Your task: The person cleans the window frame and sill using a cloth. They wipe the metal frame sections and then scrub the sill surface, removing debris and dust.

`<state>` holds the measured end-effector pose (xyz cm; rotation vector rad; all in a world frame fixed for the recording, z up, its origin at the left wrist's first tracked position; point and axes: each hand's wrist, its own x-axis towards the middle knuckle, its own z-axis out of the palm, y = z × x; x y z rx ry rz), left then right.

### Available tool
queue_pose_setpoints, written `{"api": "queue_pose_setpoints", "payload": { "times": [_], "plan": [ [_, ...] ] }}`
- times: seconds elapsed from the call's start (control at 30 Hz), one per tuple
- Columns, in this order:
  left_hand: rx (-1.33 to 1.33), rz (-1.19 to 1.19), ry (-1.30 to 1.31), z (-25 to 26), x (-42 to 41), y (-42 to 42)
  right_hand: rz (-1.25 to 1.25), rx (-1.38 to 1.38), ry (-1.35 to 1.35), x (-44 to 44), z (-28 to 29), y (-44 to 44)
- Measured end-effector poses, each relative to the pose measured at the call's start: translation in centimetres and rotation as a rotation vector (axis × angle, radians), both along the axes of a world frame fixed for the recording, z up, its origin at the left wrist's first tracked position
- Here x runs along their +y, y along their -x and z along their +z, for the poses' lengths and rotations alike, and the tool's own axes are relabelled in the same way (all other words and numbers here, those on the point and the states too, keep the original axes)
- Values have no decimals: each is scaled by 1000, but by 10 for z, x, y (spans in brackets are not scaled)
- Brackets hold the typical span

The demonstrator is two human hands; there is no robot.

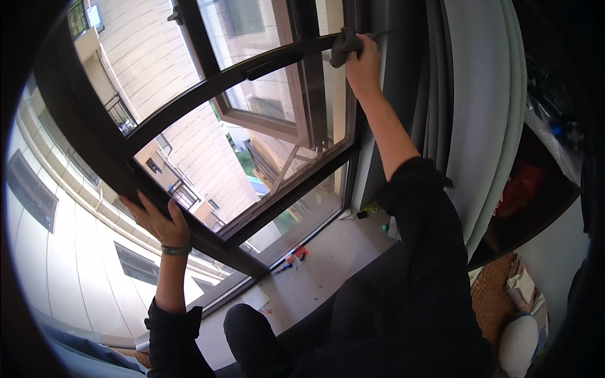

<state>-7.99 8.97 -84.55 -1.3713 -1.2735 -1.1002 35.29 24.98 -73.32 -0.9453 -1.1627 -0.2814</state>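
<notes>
With my right hand [365, 66] I grip a dark grey cloth [345, 46], pressed to the right end of a horizontal bar [212, 86] of the dark brown window frame. My left hand [163, 223] lies against the thick corner post [111, 134] on the left, fingers spread, holding nothing. A dark green bangle [175, 249] circles the left wrist. Between my arms, a hinged window sash [264, 124] stands swung outward behind a fine screen, a metal stay arm [285, 170] below it.
Below the window runs a pale sill [326, 279] under my knees, bearing a blue marker-like item [283, 269], red scraps [300, 252], a white paper piece [255, 297] and crumbs. Grey curtains [477, 94] hang close on the right. Beyond them sits a dark furniture top [534, 212].
</notes>
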Motion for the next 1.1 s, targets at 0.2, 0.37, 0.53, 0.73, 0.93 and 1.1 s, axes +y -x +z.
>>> {"api": "queue_pose_setpoints", "payload": {
  "times": [0.2,0.37,0.53,0.73,0.93,1.1],
  "plan": [
    [27,-30,-48,5,3,-8,344,307,55,46,-107,-2],
    [24,-28,-32,0,4,-4,-23,168,447,14,-196,3],
    [5,-34,-8,4,2,-7,0,6,447,-8,-149,-21],
    [39,-37,-24,7,-8,-2,72,24,-53,14,-4,-10],
    [9,-83,-23,3,0,-10,29,34,48,35,-87,-34],
    [8,-51,-15,2,4,-8,-13,-79,194,29,-76,-45]
  ]
}}
